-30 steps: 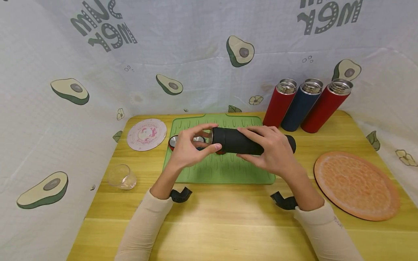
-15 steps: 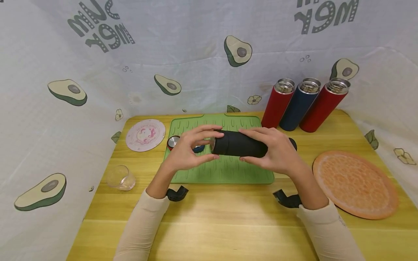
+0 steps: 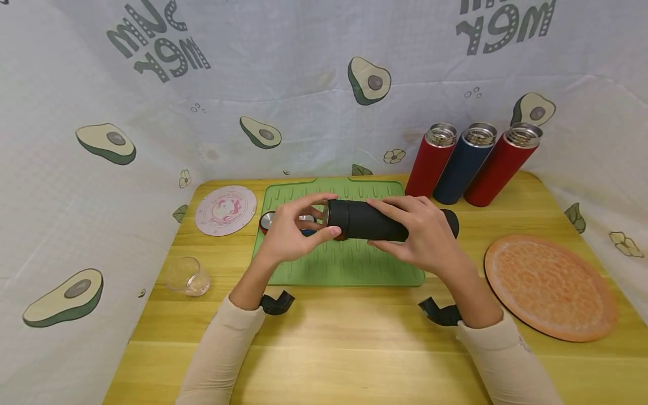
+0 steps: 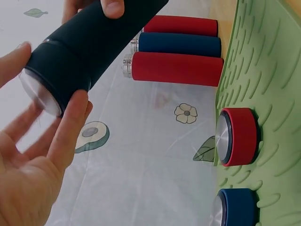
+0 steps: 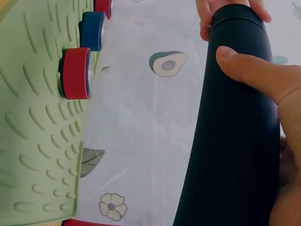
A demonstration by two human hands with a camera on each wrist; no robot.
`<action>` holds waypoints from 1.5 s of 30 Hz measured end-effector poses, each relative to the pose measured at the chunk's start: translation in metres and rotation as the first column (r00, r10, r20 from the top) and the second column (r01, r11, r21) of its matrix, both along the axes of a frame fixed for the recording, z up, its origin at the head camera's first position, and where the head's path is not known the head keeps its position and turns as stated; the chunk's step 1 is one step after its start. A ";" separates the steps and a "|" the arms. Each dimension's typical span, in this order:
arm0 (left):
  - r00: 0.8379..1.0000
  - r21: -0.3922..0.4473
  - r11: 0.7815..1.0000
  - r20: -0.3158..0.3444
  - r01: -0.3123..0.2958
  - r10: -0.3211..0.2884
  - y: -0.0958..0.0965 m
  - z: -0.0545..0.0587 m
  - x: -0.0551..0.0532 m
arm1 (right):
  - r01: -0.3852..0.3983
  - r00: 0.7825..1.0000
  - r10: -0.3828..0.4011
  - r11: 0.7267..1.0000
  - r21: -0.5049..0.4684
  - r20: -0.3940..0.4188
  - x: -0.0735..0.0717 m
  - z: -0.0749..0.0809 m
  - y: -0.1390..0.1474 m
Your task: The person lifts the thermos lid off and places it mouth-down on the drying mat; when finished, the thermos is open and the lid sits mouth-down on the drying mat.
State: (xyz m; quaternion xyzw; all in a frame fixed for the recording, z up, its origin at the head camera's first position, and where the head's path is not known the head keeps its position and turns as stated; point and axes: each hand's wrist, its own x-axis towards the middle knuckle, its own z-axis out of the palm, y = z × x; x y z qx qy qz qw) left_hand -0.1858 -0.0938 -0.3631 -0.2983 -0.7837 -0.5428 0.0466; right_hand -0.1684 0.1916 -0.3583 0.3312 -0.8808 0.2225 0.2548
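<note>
A black thermos flask (image 3: 360, 220) lies nearly level in the air above the green mat (image 3: 349, 270), its lid end to the left. My left hand (image 3: 289, 233) holds the flask's black lid (image 4: 59, 70) between thumb and fingertips; the lid's silver top faces the palm. My right hand (image 3: 424, 233) grips the flask's body, thumb on one side and fingers on the other. Lid and body meet at a thin seam. Below, on the mat, sit a red lid (image 4: 240, 136), a blue lid (image 5: 92, 31) and another red lid (image 3: 266, 222).
Two red flasks (image 3: 430, 163) (image 3: 503, 166) and a blue flask (image 3: 464, 166) stand lidless at the back right. A round orange mat (image 3: 552, 289) lies at right. On the left are a pink-white round mat (image 3: 226, 210) and a clear glass (image 3: 188, 275). A printed curtain (image 3: 304, 84) hangs behind.
Half a second ago my left fingers lay farther over the lid; now they have drawn back and the thumb presses its near edge. The flask has risen slightly, my right hand still round it.
</note>
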 end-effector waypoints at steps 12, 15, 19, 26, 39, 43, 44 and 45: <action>0.996 -0.008 0.996 0.033 0.087 -0.087 -0.002 0.000 -0.003 | 0.007 0.999 -0.006 1.000 -0.020 0.037 0.000 -0.001 0.000; 0.977 -0.007 0.978 -0.041 0.207 -0.207 -0.002 0.000 -0.004 | 0.006 0.996 -0.002 0.999 -0.047 0.089 0.001 0.001 0.002; 0.958 0.019 0.960 -0.067 0.279 -0.278 -0.002 0.002 -0.004 | 0.004 0.991 0.003 0.999 -0.051 0.132 -0.001 0.004 0.005; 0.968 0.042 0.967 -0.019 0.250 -0.249 -0.003 0.000 -0.003 | 0.003 0.992 0.002 0.999 -0.036 0.126 0.000 0.003 0.003; 0.980 0.000 0.999 0.197 0.032 -0.032 0.001 0.002 -0.002 | 0.030 1.000 -0.030 1.000 0.007 -0.006 -0.003 0.004 0.001; 0.982 -0.025 1.000 0.191 0.019 -0.014 0.002 0.002 -0.002 | 0.031 0.999 -0.031 1.000 -0.003 0.012 -0.003 0.003 0.001; 0.984 -0.024 0.999 0.175 0.029 -0.024 0.002 0.002 -0.002 | 0.034 0.999 -0.033 0.999 -0.008 0.021 -0.003 0.003 0.002; 0.987 -0.022 0.999 0.156 0.042 -0.038 0.002 0.001 -0.003 | 0.037 0.999 -0.037 0.999 -0.013 0.032 -0.003 0.002 0.003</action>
